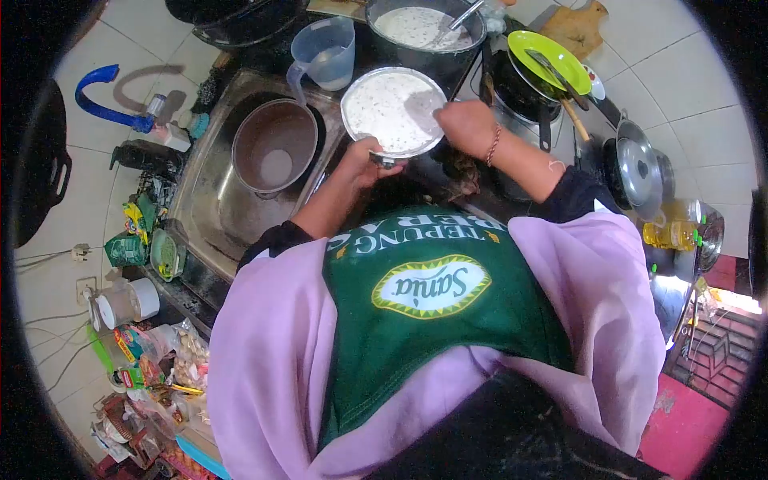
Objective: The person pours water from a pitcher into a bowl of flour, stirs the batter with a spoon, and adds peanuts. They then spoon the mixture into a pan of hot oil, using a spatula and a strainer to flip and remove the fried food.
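A round metal pot [390,108] filled nearly to the brim with a white, speckled liquid is in front of me, at the sink's right edge. My left hand [362,164] grips its near side, with the thumb at the rim. Closed into a fist, my right hand [468,130] is over the pot's right rim; what it holds, if anything, is hidden. Just behind the pot stands a clear measuring jug [326,56] with a little whitish residue. Farther back, a larger dark pot [468,40] contains more of the speckled white liquid and a metal ladle [464,16].
A brown pot [274,148] sits in the steel sink [212,204], beside a blue faucet [104,96]. To the right, a stove holds a black pan [512,88] under a lime-green plate [552,60]. Oil bottles [680,234] and a lidded pan [640,170] stand farther right.
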Tool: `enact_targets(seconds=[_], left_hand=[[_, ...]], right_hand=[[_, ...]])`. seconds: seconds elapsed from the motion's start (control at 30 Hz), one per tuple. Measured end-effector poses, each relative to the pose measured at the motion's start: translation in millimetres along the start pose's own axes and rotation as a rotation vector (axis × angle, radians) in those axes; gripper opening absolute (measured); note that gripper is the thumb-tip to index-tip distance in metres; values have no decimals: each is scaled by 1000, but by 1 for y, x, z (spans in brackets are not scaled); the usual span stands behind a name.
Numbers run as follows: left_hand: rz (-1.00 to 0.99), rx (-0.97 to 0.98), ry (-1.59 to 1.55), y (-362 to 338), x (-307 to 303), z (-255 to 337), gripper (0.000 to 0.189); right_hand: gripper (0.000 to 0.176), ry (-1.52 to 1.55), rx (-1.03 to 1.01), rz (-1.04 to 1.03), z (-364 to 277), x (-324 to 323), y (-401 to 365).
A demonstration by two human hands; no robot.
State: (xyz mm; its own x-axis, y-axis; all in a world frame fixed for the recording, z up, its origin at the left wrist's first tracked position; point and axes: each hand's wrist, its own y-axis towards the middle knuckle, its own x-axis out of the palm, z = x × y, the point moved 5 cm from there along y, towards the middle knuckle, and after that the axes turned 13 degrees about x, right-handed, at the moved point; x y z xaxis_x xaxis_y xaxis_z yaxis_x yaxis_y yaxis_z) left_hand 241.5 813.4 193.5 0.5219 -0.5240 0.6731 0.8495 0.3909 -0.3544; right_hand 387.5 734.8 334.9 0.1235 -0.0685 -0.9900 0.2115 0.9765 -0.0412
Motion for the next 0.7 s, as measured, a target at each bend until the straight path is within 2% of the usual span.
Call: enact_targets(seconds=[0.17, 0.33, 0.37, 0.47, 0.5, 0.6, 0.7], left_hand=[[60, 10, 41, -7, 3, 9, 58], [36, 14, 26, -13, 0, 5, 58], [49, 22, 43, -19, 7, 5, 58], [112, -1, 66, -34, 25, -5, 56], [96, 6, 65, -39, 14, -2, 55], [156, -45, 99, -56, 37, -17, 51], [142, -85, 155, -67, 68, -34, 49]], right_hand=[[12, 178, 119, -136, -37, -5, -8], [14, 471, 251, -174, -26, 0, 2], [15, 468, 262, -104, -16, -5, -5], [15, 407, 219, -84, 5, -18, -35], [13, 347, 199, -79, -12, -17, -39], [10, 343, 79, 1, -15, -2, -71], [7, 401, 101, 126, -8, 5, -92]])
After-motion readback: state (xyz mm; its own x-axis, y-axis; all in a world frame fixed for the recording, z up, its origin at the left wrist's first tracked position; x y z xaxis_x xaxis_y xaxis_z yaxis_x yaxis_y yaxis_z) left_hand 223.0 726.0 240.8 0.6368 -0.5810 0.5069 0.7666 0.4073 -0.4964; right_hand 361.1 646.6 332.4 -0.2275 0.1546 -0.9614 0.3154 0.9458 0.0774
